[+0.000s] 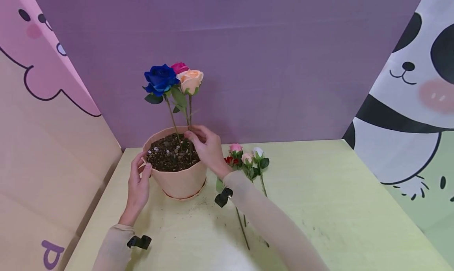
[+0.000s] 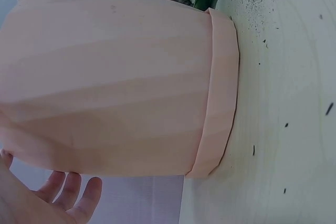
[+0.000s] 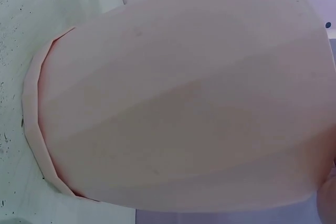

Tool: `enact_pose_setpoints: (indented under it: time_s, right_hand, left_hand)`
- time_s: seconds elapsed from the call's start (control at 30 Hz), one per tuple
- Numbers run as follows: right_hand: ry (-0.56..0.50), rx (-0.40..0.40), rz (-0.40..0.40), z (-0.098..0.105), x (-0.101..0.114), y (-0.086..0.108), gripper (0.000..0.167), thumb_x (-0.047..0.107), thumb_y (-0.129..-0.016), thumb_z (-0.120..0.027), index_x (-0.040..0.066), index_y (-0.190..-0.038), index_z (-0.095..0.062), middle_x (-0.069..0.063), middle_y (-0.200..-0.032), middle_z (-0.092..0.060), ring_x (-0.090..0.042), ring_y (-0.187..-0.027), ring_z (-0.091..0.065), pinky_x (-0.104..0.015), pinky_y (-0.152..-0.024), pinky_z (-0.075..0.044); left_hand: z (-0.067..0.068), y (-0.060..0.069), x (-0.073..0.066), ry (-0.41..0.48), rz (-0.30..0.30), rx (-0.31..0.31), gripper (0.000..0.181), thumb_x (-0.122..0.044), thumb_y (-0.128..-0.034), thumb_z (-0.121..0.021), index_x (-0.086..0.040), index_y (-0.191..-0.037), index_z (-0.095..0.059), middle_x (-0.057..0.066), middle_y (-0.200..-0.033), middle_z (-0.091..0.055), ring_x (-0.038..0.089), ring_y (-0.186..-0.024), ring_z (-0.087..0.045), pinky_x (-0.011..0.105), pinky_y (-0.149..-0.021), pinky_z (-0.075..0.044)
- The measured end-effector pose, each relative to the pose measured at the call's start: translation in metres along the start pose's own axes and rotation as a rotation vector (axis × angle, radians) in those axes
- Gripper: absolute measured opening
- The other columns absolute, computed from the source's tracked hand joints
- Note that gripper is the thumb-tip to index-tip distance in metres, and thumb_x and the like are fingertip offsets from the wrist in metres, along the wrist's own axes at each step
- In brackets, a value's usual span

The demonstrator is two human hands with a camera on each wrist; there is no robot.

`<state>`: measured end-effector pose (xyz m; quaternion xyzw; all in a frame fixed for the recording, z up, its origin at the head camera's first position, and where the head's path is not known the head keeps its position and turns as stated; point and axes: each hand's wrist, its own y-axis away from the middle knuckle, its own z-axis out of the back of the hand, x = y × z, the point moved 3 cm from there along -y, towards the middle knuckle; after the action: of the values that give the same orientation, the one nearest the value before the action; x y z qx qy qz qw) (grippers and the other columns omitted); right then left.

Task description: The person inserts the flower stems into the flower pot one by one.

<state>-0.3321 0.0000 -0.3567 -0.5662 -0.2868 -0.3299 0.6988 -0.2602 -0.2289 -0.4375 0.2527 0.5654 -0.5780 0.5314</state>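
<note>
The peach pot [image 1: 181,182], filled with dark soil [image 1: 170,154], holds a blue rose [image 1: 160,79], a peach rose [image 1: 191,81] and a deep pink rose [image 1: 179,67], all upright. My left hand [image 1: 140,184] grips the pot's left rim, thumb in front; its fingers [image 2: 86,198] lie along the pot wall [image 2: 115,87] in the left wrist view. At the rear right rim, my right hand [image 1: 211,150] pinches a stem below the peach and pink roses, low over the soil. The pot wall [image 3: 178,98] hides most of that hand in the right wrist view.
Right of the pot, several loose roses lie on the table [image 1: 319,184], among them a pink one [image 1: 235,147], a white one [image 1: 257,152] and a red one [image 1: 231,160], partly under my right forearm. Soil crumbs dot the tabletop. A purple backdrop [image 1: 266,66] stands behind.
</note>
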Motion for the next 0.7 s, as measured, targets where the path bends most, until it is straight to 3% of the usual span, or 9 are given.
enact_pose_setpoints:
  time_s: [0.27, 0.53, 0.7]
  right_hand:
    - [-0.069, -0.042, -0.027, 0.002, -0.004, 0.0, 0.027, 0.016, -0.106, -0.067, 0.004, -0.131, -0.071, -0.016, -0.118, -0.08, -0.037, -0.108, -0.077, -0.033, -0.091, -0.063]
    - [-0.065, -0.053, -0.032, 0.015, -0.003, 0.0, 0.026, 0.014, -0.105, -0.069, 0.002, -0.128, -0.073, -0.018, -0.118, -0.079, -0.043, -0.105, -0.076, -0.027, -0.086, -0.062]
    - [-0.036, -0.062, -0.077, 0.025, -0.002, 0.005, 0.026, 0.015, -0.105, -0.069, 0.003, -0.128, -0.073, -0.017, -0.118, -0.079, -0.04, -0.104, -0.077, -0.028, -0.086, -0.062]
  left_hand:
    - [0.003, -0.005, 0.004, 0.011, -0.006, 0.004, 0.051, -0.026, -0.1165, -0.041, -0.019, -0.166, -0.033, 0.013, -0.165, -0.042, 0.006, -0.127, -0.047, 0.012, -0.097, -0.041]
    - [0.003, -0.005, 0.003, 0.021, -0.018, 0.005, 0.051, -0.025, -0.1164, -0.041, -0.018, -0.166, -0.033, 0.013, -0.166, -0.041, 0.025, -0.135, -0.048, 0.013, -0.099, -0.041]
    - [0.003, -0.004, 0.004, 0.017, -0.014, 0.009, 0.051, -0.025, -0.1165, -0.04, -0.018, -0.166, -0.033, 0.012, -0.167, -0.04, 0.026, -0.135, -0.047, 0.013, -0.099, -0.041]
